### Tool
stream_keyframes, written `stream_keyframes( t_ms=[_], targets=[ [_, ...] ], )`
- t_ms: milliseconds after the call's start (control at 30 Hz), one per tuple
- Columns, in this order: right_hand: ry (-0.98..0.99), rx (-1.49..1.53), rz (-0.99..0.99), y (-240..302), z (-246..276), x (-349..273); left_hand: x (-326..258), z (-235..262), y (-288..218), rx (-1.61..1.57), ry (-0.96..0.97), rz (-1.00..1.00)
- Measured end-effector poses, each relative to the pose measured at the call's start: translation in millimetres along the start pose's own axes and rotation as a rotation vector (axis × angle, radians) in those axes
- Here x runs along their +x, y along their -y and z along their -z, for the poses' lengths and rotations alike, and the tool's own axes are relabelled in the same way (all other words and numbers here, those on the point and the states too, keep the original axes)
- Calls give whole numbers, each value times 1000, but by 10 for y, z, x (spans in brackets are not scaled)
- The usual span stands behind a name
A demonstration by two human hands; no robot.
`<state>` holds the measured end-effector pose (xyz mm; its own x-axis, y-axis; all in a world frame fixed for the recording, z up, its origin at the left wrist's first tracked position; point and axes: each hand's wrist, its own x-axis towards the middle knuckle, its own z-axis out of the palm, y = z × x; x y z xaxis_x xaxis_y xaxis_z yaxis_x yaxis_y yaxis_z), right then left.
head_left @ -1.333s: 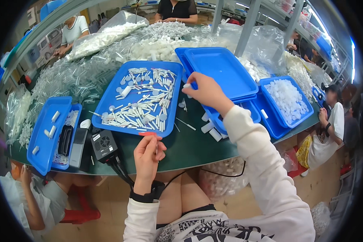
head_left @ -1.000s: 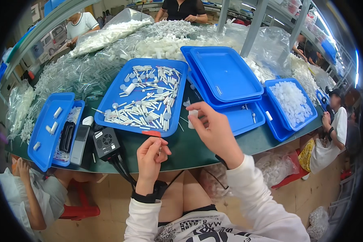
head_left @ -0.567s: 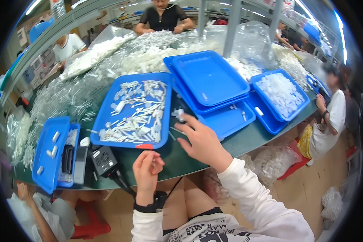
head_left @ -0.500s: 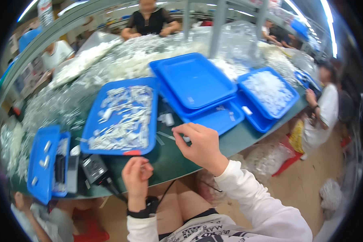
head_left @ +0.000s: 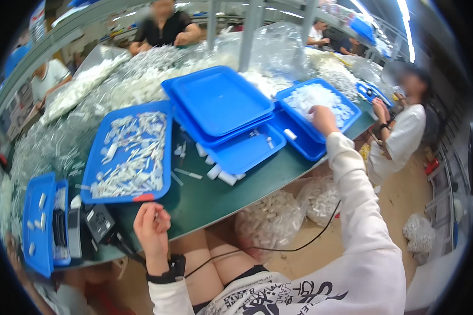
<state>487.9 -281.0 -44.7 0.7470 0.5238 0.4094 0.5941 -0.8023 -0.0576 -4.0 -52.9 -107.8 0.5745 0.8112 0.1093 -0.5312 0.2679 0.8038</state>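
1. White discs [head_left: 305, 97], many left, lie heaped in a blue tray [head_left: 343, 126]; my right hand [head_left: 323, 119] is at them, its grasp hidden.
2. My left hand [head_left: 152, 220] is curled, contents unclear.
3. White sticks [head_left: 134, 173] already crowd a larger tray [head_left: 168, 152] farther left.

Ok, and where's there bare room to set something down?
The green tabletop is bare to the right of your left hand, between the near edge and the loose white cylinders. The top stacked blue tray is mostly bare too. Small bits lie just right of the tray of white sticks, and white heaps crowd the back.
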Motion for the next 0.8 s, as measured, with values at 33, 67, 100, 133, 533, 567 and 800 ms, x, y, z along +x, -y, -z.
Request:
stream_keyframes(
  t_ms=[33,67,100,133,533,567,800],
  targets=[
    [-16,-6,-7,-19,-3,10,9,0,23,14,-11,-4],
    [-29,22,-20,30,-27,3,-1,13,17,13,-8,-5],
    [-50,48,-41,55,-29,-9,-4,9,-4,8,5,-7],
    [-50,-9,-12,-17,-5,-32,-1,-19,-18,-12,17,-4],
    [-115,766,279,1780,909,-1346,-130,-274,-241,202,-25,-91],
    [-28,942,274,1938,932,-1550,-147,-346,-283,269,-4,-117],
    [547,1759,294,2871,904,-2020,-382,-740,-565,553,27,-194]
  ],
)
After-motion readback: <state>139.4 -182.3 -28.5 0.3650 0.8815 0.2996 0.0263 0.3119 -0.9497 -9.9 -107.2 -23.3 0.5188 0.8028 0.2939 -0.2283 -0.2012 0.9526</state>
